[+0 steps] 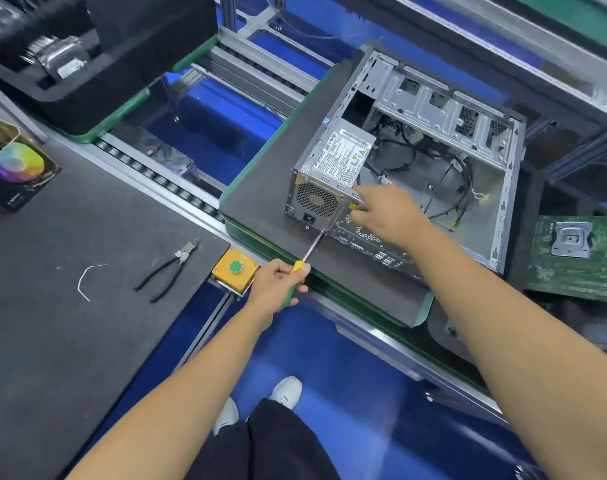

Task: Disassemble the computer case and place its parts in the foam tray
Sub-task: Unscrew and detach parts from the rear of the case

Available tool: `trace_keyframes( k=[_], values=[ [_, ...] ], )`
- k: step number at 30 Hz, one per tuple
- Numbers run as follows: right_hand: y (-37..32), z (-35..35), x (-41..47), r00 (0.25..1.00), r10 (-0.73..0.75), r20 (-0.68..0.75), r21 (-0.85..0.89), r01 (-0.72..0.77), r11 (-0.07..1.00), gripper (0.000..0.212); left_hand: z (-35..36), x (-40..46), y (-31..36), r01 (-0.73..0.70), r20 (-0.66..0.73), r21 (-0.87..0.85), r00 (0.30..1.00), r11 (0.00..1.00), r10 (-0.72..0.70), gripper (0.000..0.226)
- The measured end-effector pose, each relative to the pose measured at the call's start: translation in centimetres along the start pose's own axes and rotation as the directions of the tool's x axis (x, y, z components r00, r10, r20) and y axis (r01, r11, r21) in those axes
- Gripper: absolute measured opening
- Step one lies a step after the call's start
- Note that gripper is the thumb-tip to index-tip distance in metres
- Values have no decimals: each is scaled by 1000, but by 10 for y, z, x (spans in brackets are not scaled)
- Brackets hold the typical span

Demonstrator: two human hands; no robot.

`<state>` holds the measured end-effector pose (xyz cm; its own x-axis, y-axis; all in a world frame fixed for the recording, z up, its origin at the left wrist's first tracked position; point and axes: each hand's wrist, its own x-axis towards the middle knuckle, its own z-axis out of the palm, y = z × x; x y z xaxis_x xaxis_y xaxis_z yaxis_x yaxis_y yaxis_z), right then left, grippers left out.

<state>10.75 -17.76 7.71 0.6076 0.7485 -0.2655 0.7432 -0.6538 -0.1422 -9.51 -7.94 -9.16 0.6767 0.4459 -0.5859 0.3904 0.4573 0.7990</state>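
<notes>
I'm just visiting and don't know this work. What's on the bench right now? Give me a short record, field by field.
main item: open computer case, side panel off, cables inside
part being worked on: power supply at the case's rear corner
left hand: grips a yellow-handled screwdriver, tip at the rear of the case below the power supply
right hand: rests on the power supply's side, fingers extended
already out: green motherboard lying right of the case
idle tools: black-handled pliers on the grey mat
nearby: green push button in a yellow box
</notes>
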Motion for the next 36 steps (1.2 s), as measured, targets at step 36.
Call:
trace_keyframes(
  k=[36],
  values=[
    [-9,-2,-6,996,70,-48,72,-67,995,14,3,4,-6,-1,34,138,999,990,-3,38]
  ],
)
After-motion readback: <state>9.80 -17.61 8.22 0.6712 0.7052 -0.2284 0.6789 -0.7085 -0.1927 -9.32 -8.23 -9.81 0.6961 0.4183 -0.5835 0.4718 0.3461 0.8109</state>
